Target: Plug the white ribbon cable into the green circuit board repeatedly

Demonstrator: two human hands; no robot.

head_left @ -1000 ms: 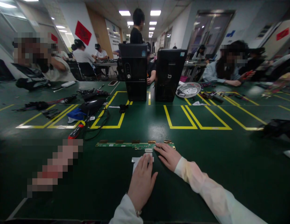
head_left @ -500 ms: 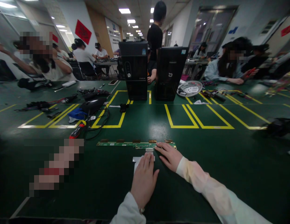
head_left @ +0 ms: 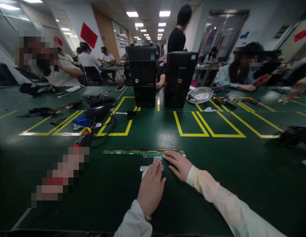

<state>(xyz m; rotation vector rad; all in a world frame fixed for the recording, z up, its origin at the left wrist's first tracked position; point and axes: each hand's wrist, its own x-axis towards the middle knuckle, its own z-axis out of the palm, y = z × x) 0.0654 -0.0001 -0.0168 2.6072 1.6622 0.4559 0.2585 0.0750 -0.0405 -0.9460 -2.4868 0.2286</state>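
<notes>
While the person's left hand (head_left: 151,188) lies palm-down over a pale flat strip (head_left: 144,169) in the head view, its fingers are pressed together with the thumb held apart, the tips just beside a white connector (head_left: 157,158). This connector is at the near edge of a long green circuit board (head_left: 129,152), which lies crosswise on the dark green table (head_left: 217,207) in front of both hands. The right hand (head_left: 179,166) rests over the board's right part, fingers close together and thumb apart, pinching nothing visible. Beyond stand 2 black computer towers (head_left: 144,79), with a round white basket (head_left: 204,95) to their right.
</notes>
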